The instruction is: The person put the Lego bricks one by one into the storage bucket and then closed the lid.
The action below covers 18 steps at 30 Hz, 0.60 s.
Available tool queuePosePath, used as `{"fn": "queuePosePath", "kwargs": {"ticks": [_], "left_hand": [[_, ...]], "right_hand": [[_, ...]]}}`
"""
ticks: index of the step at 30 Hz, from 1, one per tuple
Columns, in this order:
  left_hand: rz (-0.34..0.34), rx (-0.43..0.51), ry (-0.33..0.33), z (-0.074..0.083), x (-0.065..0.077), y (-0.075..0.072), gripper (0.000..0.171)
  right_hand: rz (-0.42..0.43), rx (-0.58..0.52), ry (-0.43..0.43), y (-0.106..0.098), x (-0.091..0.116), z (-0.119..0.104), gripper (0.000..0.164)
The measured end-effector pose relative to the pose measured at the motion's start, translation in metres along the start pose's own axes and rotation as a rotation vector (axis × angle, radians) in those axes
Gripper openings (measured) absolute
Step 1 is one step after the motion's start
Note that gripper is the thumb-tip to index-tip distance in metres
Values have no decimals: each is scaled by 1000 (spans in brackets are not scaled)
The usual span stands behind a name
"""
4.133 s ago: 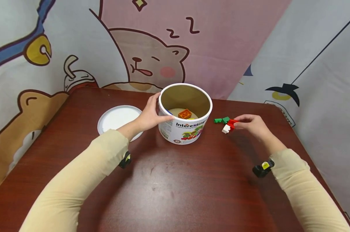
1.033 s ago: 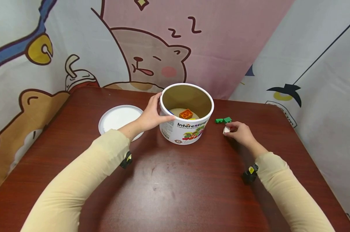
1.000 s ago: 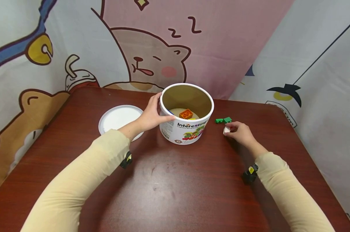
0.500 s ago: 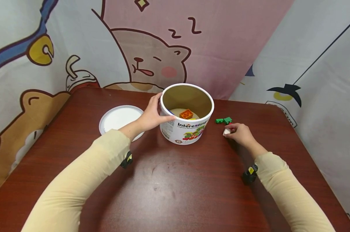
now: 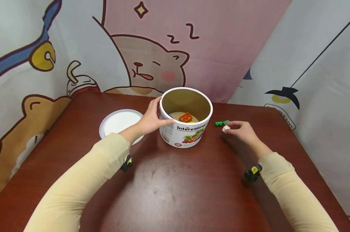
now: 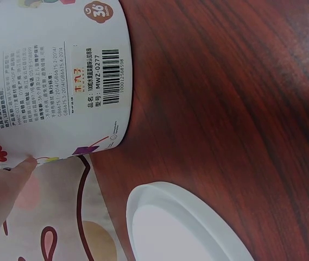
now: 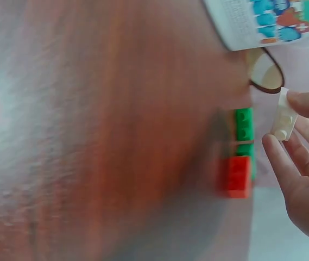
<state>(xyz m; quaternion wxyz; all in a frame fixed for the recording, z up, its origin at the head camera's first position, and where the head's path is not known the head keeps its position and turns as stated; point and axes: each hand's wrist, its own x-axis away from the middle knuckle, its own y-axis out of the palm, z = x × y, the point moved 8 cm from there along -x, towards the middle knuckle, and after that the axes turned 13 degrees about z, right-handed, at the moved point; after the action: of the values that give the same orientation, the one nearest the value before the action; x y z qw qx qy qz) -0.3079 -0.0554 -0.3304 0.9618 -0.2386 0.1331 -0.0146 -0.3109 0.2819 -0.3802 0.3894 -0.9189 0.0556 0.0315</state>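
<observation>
My left hand (image 5: 151,119) grips the white printed bucket (image 5: 182,137) at its left side, thumb at the front of the rim and fingers behind it. Inside the bucket lie an orange building brick (image 5: 185,117) and bits of yellow and blue. My right hand (image 5: 245,132) pinches a white building brick (image 7: 283,117) between thumb and fingers, lifted off the table. Below and behind it, two green bricks (image 7: 244,125) and a red brick (image 7: 239,176) stand on the table. The head view hides most of the red brick behind the right hand.
A white round lid (image 5: 119,124) lies on the brown table (image 5: 163,193), left of the bucket and partly behind the left wrist. A cartoon-printed cloth (image 5: 221,48) hangs along the table's back edge.
My right hand moved left from the red brick to the white brick, pinched it and raised it off the table. The left hand keeps its hold on the bucket; the head view tilted slightly.
</observation>
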Motion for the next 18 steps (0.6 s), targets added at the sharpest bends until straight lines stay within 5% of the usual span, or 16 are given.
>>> {"fn": "queuePosePath", "kwargs": {"ticks": [11,18], "left_hand": [[-1,-7,-3,0,1,-1,101],[-12,-29,-9,0,2,0,102]], "right_hand": [[-22,-35,11,-26,-9,-34,53],[-25,-166,23,-37,-14,-67,54]]}}
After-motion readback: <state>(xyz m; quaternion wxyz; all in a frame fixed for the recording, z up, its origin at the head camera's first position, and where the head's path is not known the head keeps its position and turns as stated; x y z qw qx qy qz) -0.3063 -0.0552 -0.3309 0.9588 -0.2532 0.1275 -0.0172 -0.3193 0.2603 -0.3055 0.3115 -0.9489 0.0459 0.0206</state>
